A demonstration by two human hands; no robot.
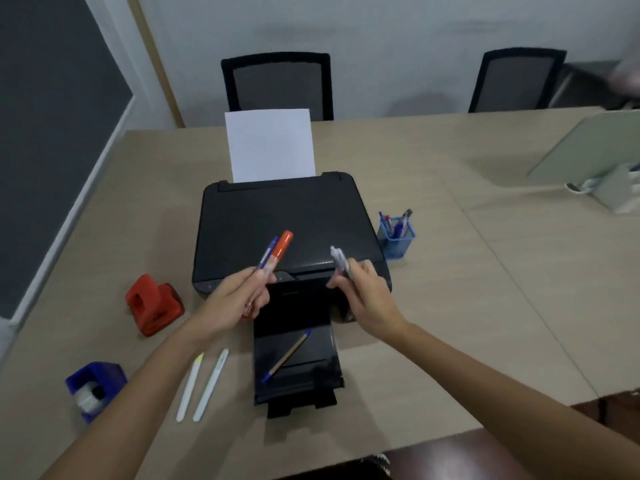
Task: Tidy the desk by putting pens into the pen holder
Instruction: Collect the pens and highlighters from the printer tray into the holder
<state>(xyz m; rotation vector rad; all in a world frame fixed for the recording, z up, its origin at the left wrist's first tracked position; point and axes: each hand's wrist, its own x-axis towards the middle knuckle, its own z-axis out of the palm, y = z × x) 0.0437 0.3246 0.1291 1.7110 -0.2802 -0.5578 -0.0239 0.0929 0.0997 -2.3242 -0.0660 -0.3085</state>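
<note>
step: I'm carrying pens to holder (pixel 396 237) | left hand (pixel 232 303) fingers grip two pens (pixel 275 252) | right hand (pixel 363 296) fingers grip one pen (pixel 338 259) | next: right drops first, holder just beyond-right of its fingers

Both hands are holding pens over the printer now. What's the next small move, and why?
Probably carry the right hand rightward to the blue pen holder and drop in its grey pen. That hand is the nearer one; the holder stands open beside the printer. The left hand, with two pens, can follow.
</note>
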